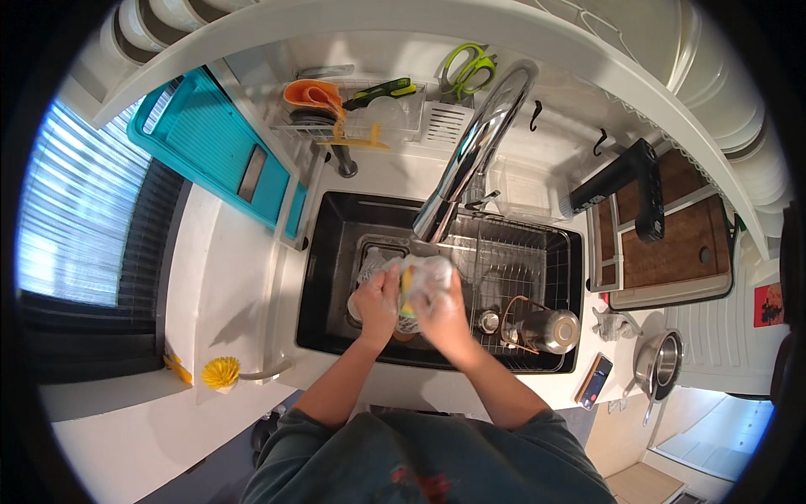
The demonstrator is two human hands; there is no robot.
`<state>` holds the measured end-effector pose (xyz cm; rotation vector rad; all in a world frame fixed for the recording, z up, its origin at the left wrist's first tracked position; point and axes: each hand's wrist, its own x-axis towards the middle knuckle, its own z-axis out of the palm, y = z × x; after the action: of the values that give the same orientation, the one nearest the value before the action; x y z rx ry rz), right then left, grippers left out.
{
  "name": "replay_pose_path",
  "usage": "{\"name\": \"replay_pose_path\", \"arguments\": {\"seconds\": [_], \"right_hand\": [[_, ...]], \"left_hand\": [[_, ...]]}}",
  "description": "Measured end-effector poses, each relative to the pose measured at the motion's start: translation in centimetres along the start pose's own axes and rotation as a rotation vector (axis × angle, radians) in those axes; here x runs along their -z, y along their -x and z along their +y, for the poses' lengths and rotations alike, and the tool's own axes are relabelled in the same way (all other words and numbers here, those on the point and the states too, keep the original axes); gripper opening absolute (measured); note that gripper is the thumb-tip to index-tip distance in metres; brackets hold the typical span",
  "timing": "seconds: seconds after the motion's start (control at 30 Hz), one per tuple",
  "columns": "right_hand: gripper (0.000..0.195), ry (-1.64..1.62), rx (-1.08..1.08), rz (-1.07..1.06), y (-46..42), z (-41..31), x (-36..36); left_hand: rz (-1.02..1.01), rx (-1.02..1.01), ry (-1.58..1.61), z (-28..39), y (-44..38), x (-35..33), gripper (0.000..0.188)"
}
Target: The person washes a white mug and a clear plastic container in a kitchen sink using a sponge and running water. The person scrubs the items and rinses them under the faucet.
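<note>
Over the black sink (334,337), both of my hands are close together on a whitish, foam-covered item (434,271), blurred and too sudsy to name. My left hand (379,309) grips it from the left. On its right side, my right hand (444,315) is closed around it. Between the hands shows a yellow and green sponge (408,293); which hand presses it is unclear. Below them in the sink is a tray (393,241) with dishes, partly covered by my hands. The chrome faucet (441,211) hangs just beyond, with no water visibly running.
A wire rack (513,258) in the sink's right side holds a steel flask (557,331) and a small metal cup (488,321). Right of the sink lie a phone (593,381) and steel bowls (659,364). A yellow brush (221,373) rests on the left counter. An overhead shelf (403,17) arches above.
</note>
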<state>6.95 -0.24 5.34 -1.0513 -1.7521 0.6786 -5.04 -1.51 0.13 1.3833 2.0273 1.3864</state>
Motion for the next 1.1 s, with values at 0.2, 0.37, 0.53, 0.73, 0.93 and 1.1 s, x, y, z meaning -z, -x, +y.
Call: {"name": "replay_pose_path", "arguments": {"seconds": [0.2, 0.37, 0.53, 0.73, 0.93, 1.1], "right_hand": [[0.013, 0.070, 0.090, -0.003, 0.3, -0.7, -0.1], [0.016, -0.069, -0.311, -0.175, -0.9, 3.0, 0.2], [0.021, -0.173, -0.351, -0.159, 1.2, 4.1, -0.8], [0.028, -0.138, -0.379, -0.156, 1.4, 7.0, -0.4], [0.026, -0.232, -0.498, -0.095, 2.3, 6.5, 0.0], [0.033, -0.721, -0.894, 0.151, 3.2, 9.0, -0.4]], "left_hand": [[-0.050, 0.076, 0.054, -0.2, -0.6, 0.2, 0.039], [-0.051, 0.149, 0.139, -0.4, -0.4, -0.1, 0.038], [-0.047, 0.339, 0.363, -2.9, -0.6, -1.8, 0.038], [-0.088, 0.457, 0.554, -4.9, -0.2, -2.7, 0.037], [-0.085, 0.618, 0.682, -2.9, -0.9, -1.7, 0.030], [-0.016, 0.851, 1.102, -3.3, -0.2, -2.4, 0.025]]}}
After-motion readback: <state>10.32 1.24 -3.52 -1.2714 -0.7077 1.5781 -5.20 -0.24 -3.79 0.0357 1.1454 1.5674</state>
